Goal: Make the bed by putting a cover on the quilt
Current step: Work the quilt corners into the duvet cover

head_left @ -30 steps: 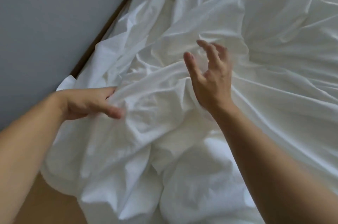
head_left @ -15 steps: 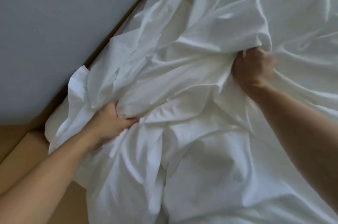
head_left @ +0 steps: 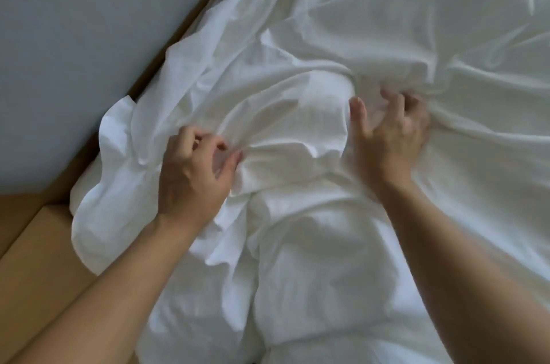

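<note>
Head view, looking down over two bare forearms onto the bed (head_left: 491,244). The white cover (head_left: 297,131) lies in a rumpled heap across it, bunched toward the left edge by the grey wall (head_left: 74,51). The left grip (head_left: 196,173) has curled fingers and a thumb closing on a ridge of the cloth, pinching it. The right grip (head_left: 387,137), further along the same ridge, has its fingers hooked round a fold with the thumb standing off. A plumper mound nearer the person looks like the quilt (head_left: 321,274) — but it is white on white, and I cannot tell where quilt ends and cover begins.

To my eye the cover is thin, light and limp: it should sag wherever it is not held and slide out of a fingertip pinch, though nothing here would break. The quilt looks soft and bulkier, likely to drag rather than lift cleanly. A fistful at a hem or corner seems the safer hold, and one loose corner flap (head_left: 116,131) pokes out at the left.

The wall runs close along that side, leaving little room to spread the cloth. Below it is a tan wooden surface (head_left: 35,244) — bed frame or floor, I cannot say — which the cloth overhangs. The folds themselves hide any opening.
</note>
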Demonstrator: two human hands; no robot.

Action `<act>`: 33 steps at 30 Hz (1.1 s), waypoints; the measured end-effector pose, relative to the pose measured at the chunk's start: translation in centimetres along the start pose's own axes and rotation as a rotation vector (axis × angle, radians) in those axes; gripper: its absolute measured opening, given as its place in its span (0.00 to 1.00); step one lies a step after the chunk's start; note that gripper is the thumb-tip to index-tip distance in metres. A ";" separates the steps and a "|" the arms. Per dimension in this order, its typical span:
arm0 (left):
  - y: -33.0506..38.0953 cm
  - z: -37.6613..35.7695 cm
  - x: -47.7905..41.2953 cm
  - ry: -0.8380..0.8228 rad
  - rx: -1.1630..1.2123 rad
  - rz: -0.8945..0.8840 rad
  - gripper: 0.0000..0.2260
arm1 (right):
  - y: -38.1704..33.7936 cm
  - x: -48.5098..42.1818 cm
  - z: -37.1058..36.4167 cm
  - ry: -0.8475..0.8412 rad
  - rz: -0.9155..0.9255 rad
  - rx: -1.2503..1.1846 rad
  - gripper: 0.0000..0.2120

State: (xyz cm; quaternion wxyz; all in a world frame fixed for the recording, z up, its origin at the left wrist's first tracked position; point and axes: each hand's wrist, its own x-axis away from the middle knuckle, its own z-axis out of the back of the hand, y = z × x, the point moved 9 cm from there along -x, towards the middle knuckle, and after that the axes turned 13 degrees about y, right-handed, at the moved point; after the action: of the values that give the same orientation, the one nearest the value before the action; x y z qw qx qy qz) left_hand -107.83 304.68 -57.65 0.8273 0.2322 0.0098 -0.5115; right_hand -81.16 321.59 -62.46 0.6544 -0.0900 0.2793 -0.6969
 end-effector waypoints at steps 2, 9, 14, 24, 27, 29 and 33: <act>0.3 -0.9 0.1 -0.101 0.003 0.027 0.08 | -2.3 4.6 1.5 -0.008 0.186 -0.151 0.20; 2.7 -0.4 -0.4 -0.247 0.005 0.045 0.23 | -2.1 10.4 -0.3 -0.175 0.270 -0.040 0.09; 4.4 -0.6 -1.2 -0.273 -0.011 0.023 0.09 | -5.7 3.6 10.5 0.153 0.122 -0.443 0.10; 19.4 3.1 5.7 -0.523 0.481 -0.180 0.07 | -0.5 5.2 16.1 -0.715 -0.044 -0.236 0.37; 19.1 -2.1 11.3 -0.844 0.316 -0.279 0.07 | 1.3 7.8 10.9 -0.749 -0.137 -0.019 0.54; 18.1 -4.0 13.6 -0.911 0.181 -0.368 0.08 | 1.6 8.4 6.9 -0.630 -0.191 0.003 0.45; 14.0 -0.9 5.9 -0.367 0.136 -0.258 0.17 | -0.5 10.1 2.4 -0.616 -0.077 -0.090 0.16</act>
State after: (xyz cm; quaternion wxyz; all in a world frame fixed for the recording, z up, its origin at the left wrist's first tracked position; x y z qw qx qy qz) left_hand -92.90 305.27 -54.72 0.7252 0.1876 -0.1456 -0.6463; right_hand -81.68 311.22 -62.68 0.6768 -0.3365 0.0949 -0.6479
